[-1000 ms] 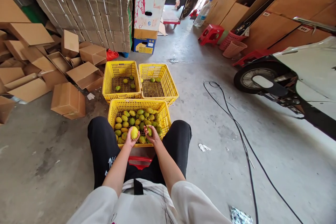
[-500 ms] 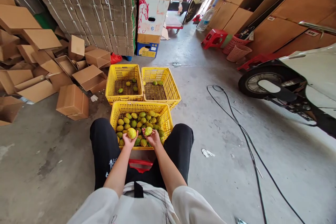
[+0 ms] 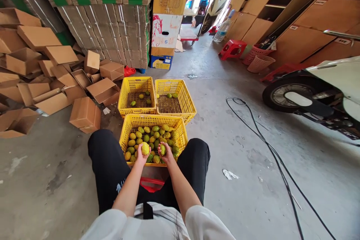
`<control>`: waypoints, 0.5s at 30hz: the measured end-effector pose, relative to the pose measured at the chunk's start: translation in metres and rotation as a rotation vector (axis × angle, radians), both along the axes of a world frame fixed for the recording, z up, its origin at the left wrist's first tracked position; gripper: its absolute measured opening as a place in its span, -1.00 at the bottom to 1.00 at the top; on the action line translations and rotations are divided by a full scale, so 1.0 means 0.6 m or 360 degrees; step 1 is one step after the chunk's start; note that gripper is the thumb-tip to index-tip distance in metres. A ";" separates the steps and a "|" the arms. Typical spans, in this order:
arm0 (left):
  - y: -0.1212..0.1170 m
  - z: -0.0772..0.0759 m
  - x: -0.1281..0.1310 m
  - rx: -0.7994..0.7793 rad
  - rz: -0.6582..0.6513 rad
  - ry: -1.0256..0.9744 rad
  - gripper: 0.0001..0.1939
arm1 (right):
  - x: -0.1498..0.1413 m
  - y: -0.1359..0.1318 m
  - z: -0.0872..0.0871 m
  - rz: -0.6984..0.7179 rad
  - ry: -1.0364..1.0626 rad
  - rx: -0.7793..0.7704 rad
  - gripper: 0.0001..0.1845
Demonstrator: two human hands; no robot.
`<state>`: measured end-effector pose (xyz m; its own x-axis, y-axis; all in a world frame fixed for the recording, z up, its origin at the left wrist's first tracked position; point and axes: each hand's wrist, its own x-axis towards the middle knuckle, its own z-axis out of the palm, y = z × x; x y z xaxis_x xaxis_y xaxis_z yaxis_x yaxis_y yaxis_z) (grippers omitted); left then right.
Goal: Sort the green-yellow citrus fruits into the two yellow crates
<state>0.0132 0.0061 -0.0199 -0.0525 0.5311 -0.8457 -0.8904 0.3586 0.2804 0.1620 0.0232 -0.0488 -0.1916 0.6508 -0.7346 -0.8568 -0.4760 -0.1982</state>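
Well, furthest to the left of my fingers, out on the floor, lies a heap of open cardboard cartons point(image 3: 25, 60), with a single brown carton point(image 3: 84, 114) nearer to me than most of them. A tall stack of strapped cardboard point(image 3: 107, 30) stands well beyond my fingers on that side, and my left knee point(image 3: 104, 153), in black trousers, is closer in. Ahead of my left fingers sits the left rear crate point(image 3: 137, 111), yellow, with four fruits spread over its bottom. My left fingers point(image 3: 139, 152) are curled around a yellow fruit point(image 3: 145, 149), palm turned up. Below both sets of fingers is the front crate point(image 3: 153, 120), yellow too, with many green and yellow fruits point(image 3: 132, 143) lying close together in it. Just to the right, apart from the left ones, my right fingers point(image 3: 168, 150) are closed around a greener fruit point(image 3: 163, 150). Beyond them the right rear crate point(image 3: 189, 101) touches its neighbour and holds three fruits near its far end. My right knee point(image 3: 195, 157) is just beside the front crate. Farther right of my fingers a crumpled white scrap point(image 3: 230, 174) lies on the floor, a red stool point(image 3: 233, 48) stands well beyond it, a black cable point(image 3: 257, 133) trails in a loop, and the wheel point(image 3: 284, 93) of a white motorbike is farthest out.
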 end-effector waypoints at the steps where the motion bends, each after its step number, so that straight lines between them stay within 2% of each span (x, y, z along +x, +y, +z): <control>1: -0.003 0.004 0.008 0.0024 0.0017 0.0009 -0.83 | -0.002 -0.001 0.001 0.0011 -0.0005 0.0009 -0.92; 4: -0.021 0.002 0.027 0.0061 -0.0010 -0.0011 -0.85 | -0.003 -0.003 -0.003 -0.0011 -0.0008 0.0035 -0.93; 7: -0.035 -0.016 0.032 -0.0025 -0.0190 0.0017 -0.81 | -0.003 0.001 -0.018 -0.0067 0.0017 0.0011 -0.93; 10: -0.025 -0.028 0.028 -0.0020 -0.0351 0.0081 -0.80 | -0.006 0.012 -0.034 -0.0166 0.0034 0.0056 -0.94; 11: -0.016 -0.027 0.027 -0.0006 -0.0414 0.0102 -0.81 | -0.006 0.017 -0.037 -0.0197 -0.0005 0.0088 -0.96; 13: 0.004 -0.016 0.026 -0.0021 -0.0504 0.0181 -0.85 | -0.003 0.026 -0.040 -0.0263 -0.0086 0.0161 -0.88; 15: 0.020 0.003 0.026 0.0015 -0.0552 0.0275 -0.94 | 0.007 0.032 -0.036 -0.0161 -0.0148 0.0339 -0.80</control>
